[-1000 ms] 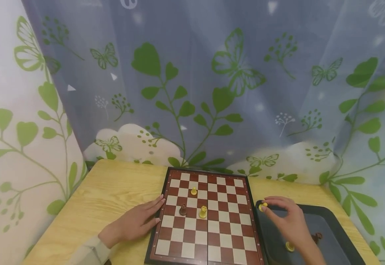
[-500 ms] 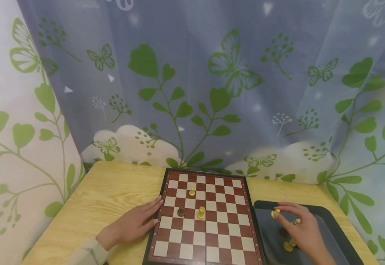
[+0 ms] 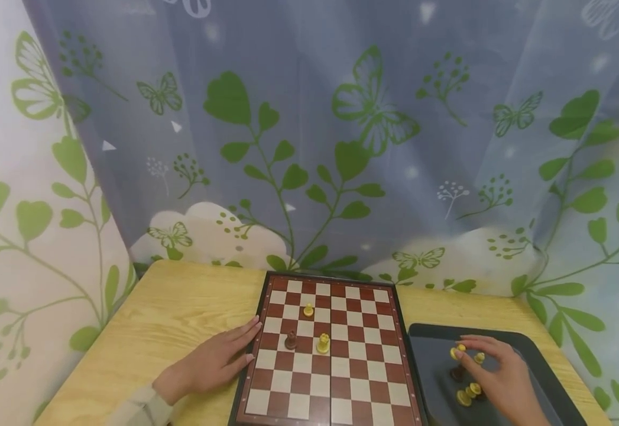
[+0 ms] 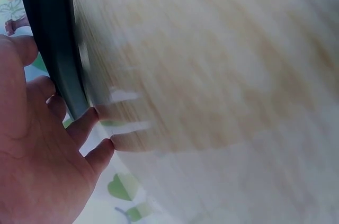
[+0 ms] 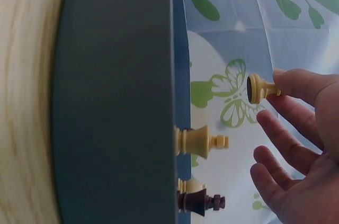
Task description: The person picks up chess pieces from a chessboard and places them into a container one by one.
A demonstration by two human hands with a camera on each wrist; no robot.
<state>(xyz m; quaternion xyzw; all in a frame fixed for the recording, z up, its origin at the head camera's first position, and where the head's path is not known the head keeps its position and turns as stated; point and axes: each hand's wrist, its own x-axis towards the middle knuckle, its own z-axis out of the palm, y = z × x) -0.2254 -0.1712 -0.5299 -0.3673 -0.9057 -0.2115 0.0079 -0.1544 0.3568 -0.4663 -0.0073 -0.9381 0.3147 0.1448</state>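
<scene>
Right wrist view and head view both show a yellow chess piece [image 3: 457, 352] pinched between the thumb and index finger of my right hand [image 3: 505, 371], its base pointing down and its top hidden by my fingertips. I hold it in the air above the far part of the dark tray [image 3: 429, 361], my other fingers spread apart from it. Under and around my hand, a few pieces stand in the tray: a tall yellow piece [image 3: 464, 397] on the near side, a dark piece [image 3: 457, 374] just below the one I hold, and a pale yellow top [image 3: 480, 358] showing past my fingers. I cannot tell how many more my hand covers. To the left, just beside the tray, lies the chessboard [image 3: 245, 390], with three pieces on the left of its centre seam: a small yellow pawn [image 3: 308, 310] farthest away, a dark brown piece [image 3: 290, 340] nearer and to the left, and a crowned yellow piece [image 3: 323, 344] to its right, close to the seam. My left hand [image 3: 208, 364] grasps nothing; its fingers lie extended, tips against the board's left edge. Beneath everything is the wooden table [image 3: 192, 296], and beyond its far edge hangs a blue curtain [image 3: 309, 118] printed with green leaves and butterflies
</scene>
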